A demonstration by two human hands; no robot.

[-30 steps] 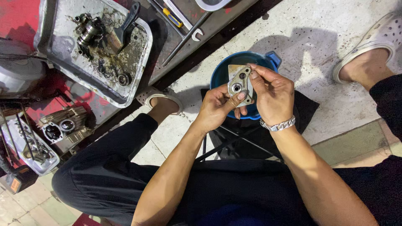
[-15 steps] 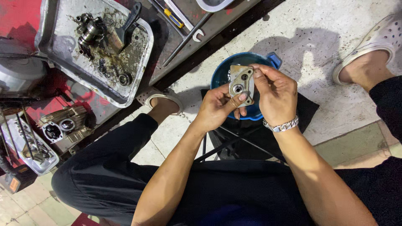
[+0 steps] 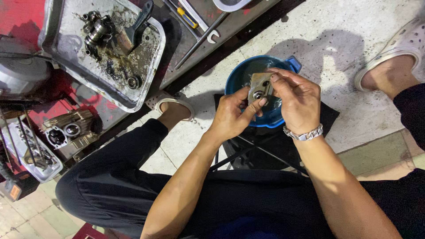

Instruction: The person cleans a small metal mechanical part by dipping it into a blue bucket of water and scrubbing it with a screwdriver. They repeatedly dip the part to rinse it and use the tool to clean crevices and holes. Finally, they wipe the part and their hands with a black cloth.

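Over blue basin [image 3: 237, 79] rim, both hands pinch metal part [image 3: 258, 86], floor open rt.

Dark, near-black trousers [image 3: 110, 177] are worn, creased at the knee, and a dark top [image 3: 248, 199] with a patch of blue at its lower edge is seen below the bare forearms. A silver chain-link bracelet [image 3: 303, 133] is worn on the right wrist, just under the right hand [image 3: 297, 98], while nothing is worn on the wrist of the left hand [image 3: 231, 116]. Pale perforated clogs are worn on both feet, the left clog [image 3: 172, 103] cream and partly shadowed, the right clog [image 3: 398, 44] white with round holes across its top.
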